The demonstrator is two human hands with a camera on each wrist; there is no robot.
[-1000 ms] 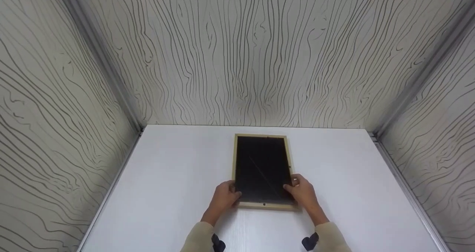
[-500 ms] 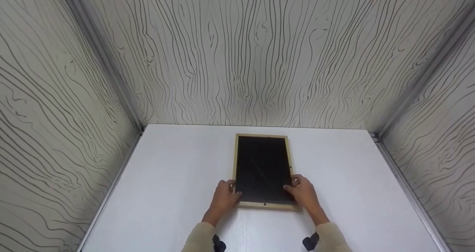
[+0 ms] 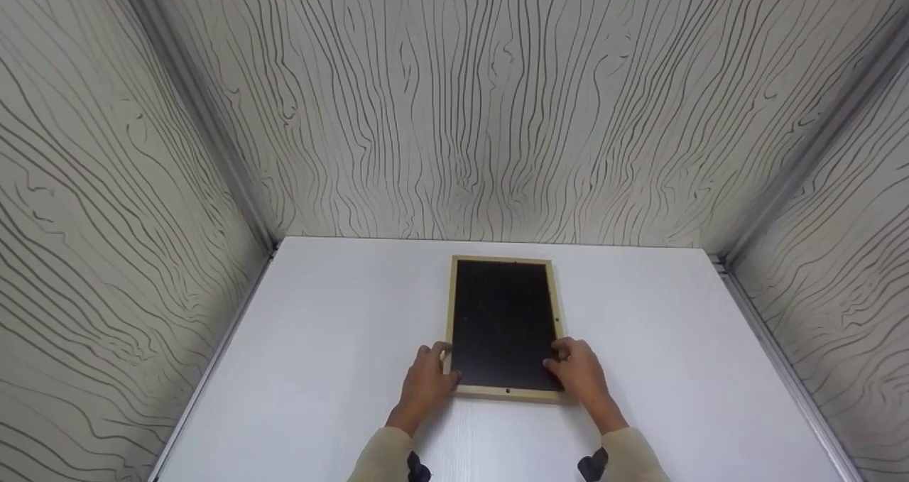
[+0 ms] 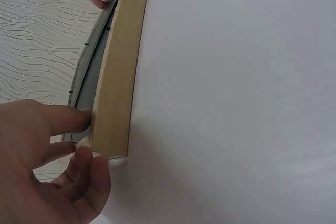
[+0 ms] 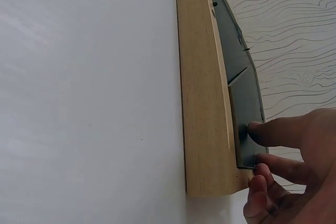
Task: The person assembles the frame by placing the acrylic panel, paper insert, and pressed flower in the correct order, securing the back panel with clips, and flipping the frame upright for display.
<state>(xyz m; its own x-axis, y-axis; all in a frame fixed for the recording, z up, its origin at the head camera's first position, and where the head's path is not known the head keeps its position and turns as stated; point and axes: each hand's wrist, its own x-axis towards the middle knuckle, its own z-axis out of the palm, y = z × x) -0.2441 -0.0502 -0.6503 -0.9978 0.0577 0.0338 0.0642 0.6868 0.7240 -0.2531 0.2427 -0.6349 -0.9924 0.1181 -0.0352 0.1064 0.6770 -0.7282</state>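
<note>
A wooden picture frame point(image 3: 451, 304) lies on the white table, its dark backing board point(image 3: 504, 319) facing up inside the light wood rim. At the near left corner my left hand point(image 3: 425, 382) grips the frame, thumb over the board's edge and other fingers curled at the outer side. My right hand point(image 3: 584, 375) holds the near right corner; its thumb touches the board and one finger reaches over the rim. In the right wrist view a slanted line crosses the backing board point(image 5: 247, 100) beside the wooden side. Small dark tabs stand along the inner edge in both wrist views.
The white table point(image 3: 341, 311) extends around the frame on all sides. Wood-grain patterned panels rise behind point(image 3: 490, 113) and at both sides, with grey metal posts point(image 3: 206, 113) in the corners. Beige sleeves and dark wrist devices sit at the bottom of the head view.
My right fingers have shifted slightly inward, one fingertip now over the frame's right rim. The diagonal line on the dark board has faded in the head view. The left hand barely moves.
</note>
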